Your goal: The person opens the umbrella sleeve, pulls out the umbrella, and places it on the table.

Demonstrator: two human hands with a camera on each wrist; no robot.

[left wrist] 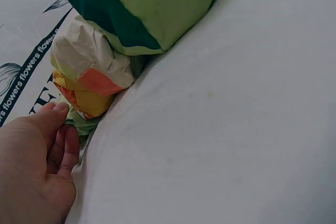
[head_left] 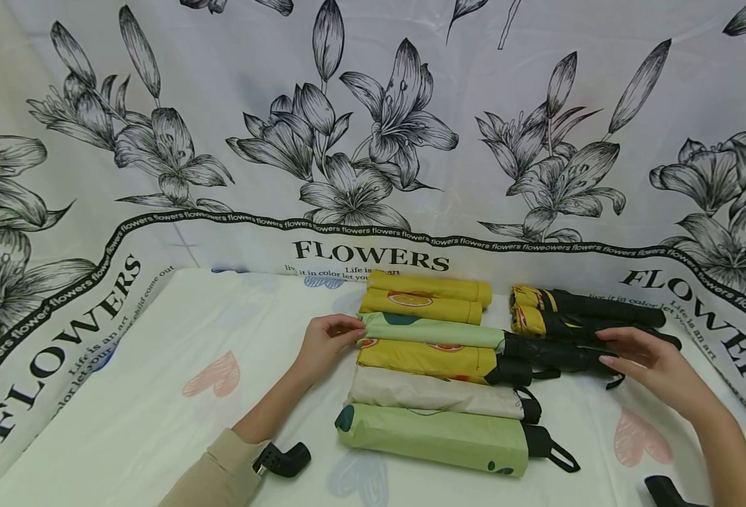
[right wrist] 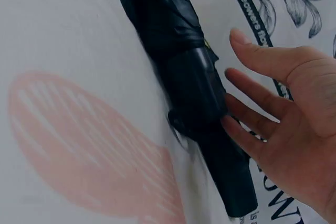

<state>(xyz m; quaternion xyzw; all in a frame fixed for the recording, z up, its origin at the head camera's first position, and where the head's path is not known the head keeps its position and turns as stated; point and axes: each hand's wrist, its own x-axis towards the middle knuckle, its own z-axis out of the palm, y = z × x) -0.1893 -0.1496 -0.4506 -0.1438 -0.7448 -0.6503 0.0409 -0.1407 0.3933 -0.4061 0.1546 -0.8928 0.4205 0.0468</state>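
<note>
Several folded umbrellas lie side by side on the white cloth. My left hand (head_left: pixel 325 345) pinches the left end of a light green umbrella (head_left: pixel 436 331); its crumpled green fabric (left wrist: pixel 81 124) shows at the fingertips in the left wrist view. From its right end a wrinkled black part (head_left: pixel 556 352) runs toward my right hand (head_left: pixel 658 362). In the right wrist view the right fingers (right wrist: pixel 257 98) are spread loosely beside a black handle (right wrist: pixel 194 85), fingertips at its edge. Below lie a yellow umbrella (head_left: pixel 423 361), a cream one (head_left: pixel 430 391) and a larger green one (head_left: pixel 436 440).
Two yellow rolled pieces (head_left: pixel 432 285) lie behind the row. Two yellow-and-black umbrellas (head_left: pixel 601 306) lie at the back right, close to the right hand. A flower-printed cloth (head_left: pixel 373 204) rises behind. Printed hearts (head_left: pixel 214 374) mark the white cloth (head_left: pixel 125 422).
</note>
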